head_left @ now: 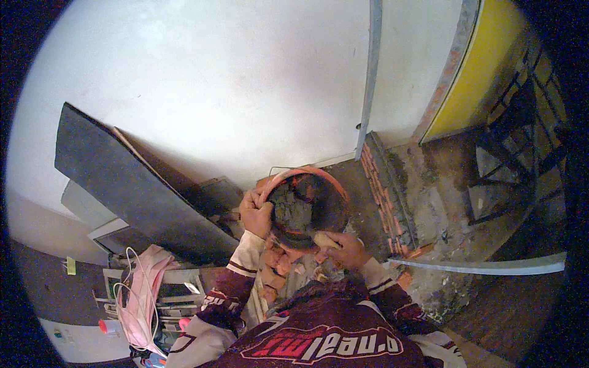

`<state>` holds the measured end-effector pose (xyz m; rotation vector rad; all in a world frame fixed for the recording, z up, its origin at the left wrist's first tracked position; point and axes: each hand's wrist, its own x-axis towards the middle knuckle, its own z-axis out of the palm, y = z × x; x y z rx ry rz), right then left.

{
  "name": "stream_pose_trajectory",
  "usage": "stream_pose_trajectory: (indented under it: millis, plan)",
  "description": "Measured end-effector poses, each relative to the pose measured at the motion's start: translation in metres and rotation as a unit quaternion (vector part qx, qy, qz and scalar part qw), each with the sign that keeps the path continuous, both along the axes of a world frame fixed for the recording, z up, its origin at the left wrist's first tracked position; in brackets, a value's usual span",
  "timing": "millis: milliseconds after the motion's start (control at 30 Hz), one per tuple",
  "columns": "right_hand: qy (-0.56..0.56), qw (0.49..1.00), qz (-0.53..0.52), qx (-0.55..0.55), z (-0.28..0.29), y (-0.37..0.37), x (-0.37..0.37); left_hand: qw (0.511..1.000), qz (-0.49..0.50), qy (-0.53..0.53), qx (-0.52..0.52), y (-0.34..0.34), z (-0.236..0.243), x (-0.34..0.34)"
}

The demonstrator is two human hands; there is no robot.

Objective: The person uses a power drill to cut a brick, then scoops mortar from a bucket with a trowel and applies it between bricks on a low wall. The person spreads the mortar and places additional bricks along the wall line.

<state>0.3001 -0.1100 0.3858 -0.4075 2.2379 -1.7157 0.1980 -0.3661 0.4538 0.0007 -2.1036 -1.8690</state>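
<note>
An orange-rimmed bucket point(334, 179) is tilted in front of me, its open mouth facing up toward me. Grey, lumpy wet mortar point(291, 208) lies inside, heaped toward the left. My left hand point(256, 213) is closed round the left rim, thumb over the edge. At the near right rim, my right hand point(346, 250) is closed on a pale wooden handle point(326, 240). Whatever tool belongs to that handle cannot be made out against the dark inside. Broken bricks point(276, 270) lie below the bucket, close to my body.
A large dark board point(135, 165) leans against the white wall point(215, 73) at left. To the right, a low brick course point(381, 196) runs from the wall, near a pale metal strip point(485, 266). A pink bag point(144, 294) hangs at lower left; dark metal frames point(503, 147) stand far right.
</note>
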Motion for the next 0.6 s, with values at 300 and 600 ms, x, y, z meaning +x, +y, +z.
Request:
stream_pose_trajectory:
  millis: [300, 600]
  plan:
    - [-0.026, 0.888, -0.042, 0.458, 0.108, 0.016, -0.026, 0.999, -0.006, 0.002, -0.04, 0.04, 0.008, 0.006]
    - [-0.048, 0.996, 0.061, -0.054, -0.107, 0.017, -0.008, 0.998, -0.002, -0.022, -0.062, 0.029, 0.017, 0.0]
